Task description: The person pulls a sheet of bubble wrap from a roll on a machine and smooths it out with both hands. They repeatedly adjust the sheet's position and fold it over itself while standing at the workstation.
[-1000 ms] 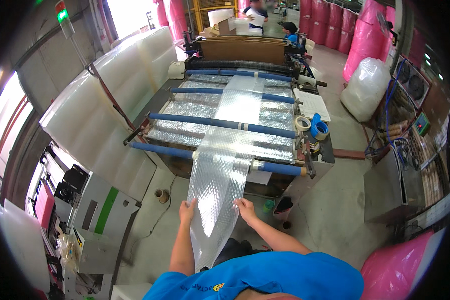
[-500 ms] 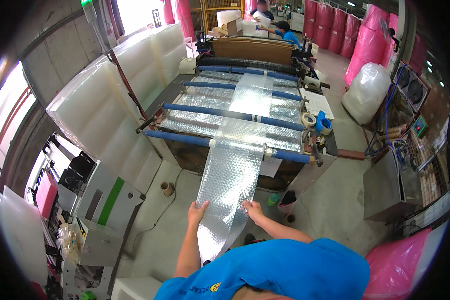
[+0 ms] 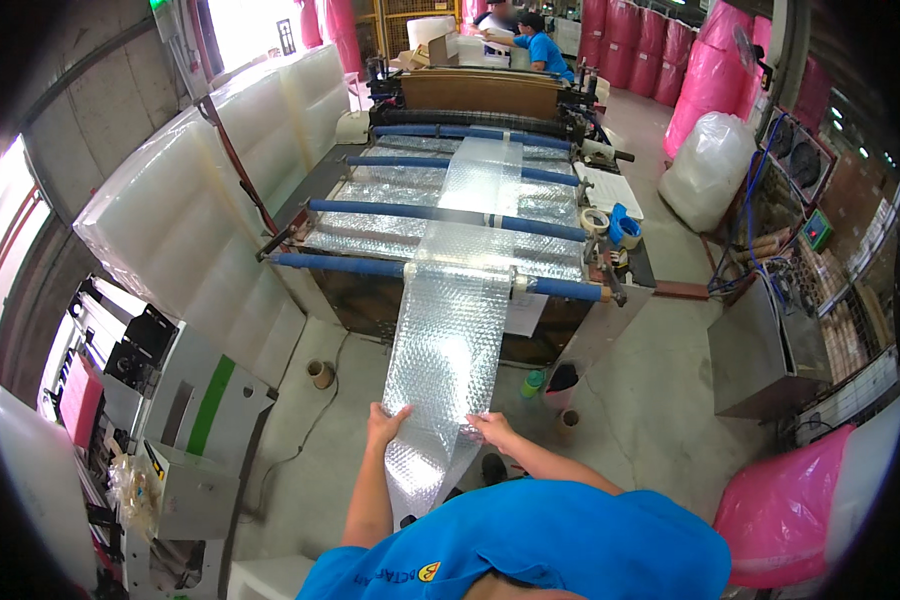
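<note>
A long strip of clear bubble wrap [image 3: 445, 335] runs down from the machine's rollers toward my body. My left hand [image 3: 386, 426] is closed on its left edge, with the thumb laid over the top. At the opposite edge, my right hand [image 3: 493, 431] pinches the film between thumb and fingers. Both hands are at about the same height, a strip's width apart. Below them the wrap narrows and folds, and its lower end is hidden by my blue shirt. The front blue roller [image 3: 345, 265] carries the strip beyond my hands.
Tape rolls [image 3: 595, 221] rest on the machine's right side. A green bottle [image 3: 532, 383] and a cardboard tube [image 3: 320, 374] stand on the floor, with a cable nearby. Large wrapped white rolls [image 3: 210, 170] line the left. Two people work at the far end.
The whole view has shifted slightly, so the machine appears further left and higher. Both hands still grip the wrap's edges; the right sits slightly lower. The people at the far end have changed posture.
</note>
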The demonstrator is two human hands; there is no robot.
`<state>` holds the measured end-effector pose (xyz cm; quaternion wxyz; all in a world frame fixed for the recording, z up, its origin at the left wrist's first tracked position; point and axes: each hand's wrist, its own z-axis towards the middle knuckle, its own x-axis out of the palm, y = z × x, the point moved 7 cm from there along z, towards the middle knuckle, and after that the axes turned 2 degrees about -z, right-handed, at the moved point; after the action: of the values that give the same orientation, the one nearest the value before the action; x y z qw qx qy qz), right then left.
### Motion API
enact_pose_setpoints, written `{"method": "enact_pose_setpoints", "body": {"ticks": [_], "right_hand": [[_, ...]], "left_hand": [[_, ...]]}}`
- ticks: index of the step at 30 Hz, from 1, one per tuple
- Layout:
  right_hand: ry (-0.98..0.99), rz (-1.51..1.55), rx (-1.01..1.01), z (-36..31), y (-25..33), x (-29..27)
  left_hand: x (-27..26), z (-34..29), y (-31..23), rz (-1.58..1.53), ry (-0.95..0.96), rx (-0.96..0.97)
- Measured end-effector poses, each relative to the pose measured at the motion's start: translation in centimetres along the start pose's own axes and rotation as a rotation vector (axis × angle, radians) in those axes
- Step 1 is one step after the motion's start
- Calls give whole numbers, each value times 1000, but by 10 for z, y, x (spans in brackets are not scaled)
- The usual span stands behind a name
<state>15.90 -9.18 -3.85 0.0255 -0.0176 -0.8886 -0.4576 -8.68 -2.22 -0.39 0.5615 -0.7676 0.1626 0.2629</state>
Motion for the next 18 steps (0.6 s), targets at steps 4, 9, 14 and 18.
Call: {"method": "enact_pose_setpoints", "body": {"ticks": [4, 9, 14, 18], "right_hand": [[-40, -85, -108, -8, 10, 0], [-65, -87, -71, 0, 2, -2], [-30, -81, 5, -16, 10, 4], [14, -37, 0, -12, 6, -2]], "left_hand": [[-18, -2, -5, -4, -69, 60], [-20, 6, 6, 22, -152, 102], [-19, 2, 13, -141, -253, 119], [-5, 15, 27, -286, -250, 133]]}}
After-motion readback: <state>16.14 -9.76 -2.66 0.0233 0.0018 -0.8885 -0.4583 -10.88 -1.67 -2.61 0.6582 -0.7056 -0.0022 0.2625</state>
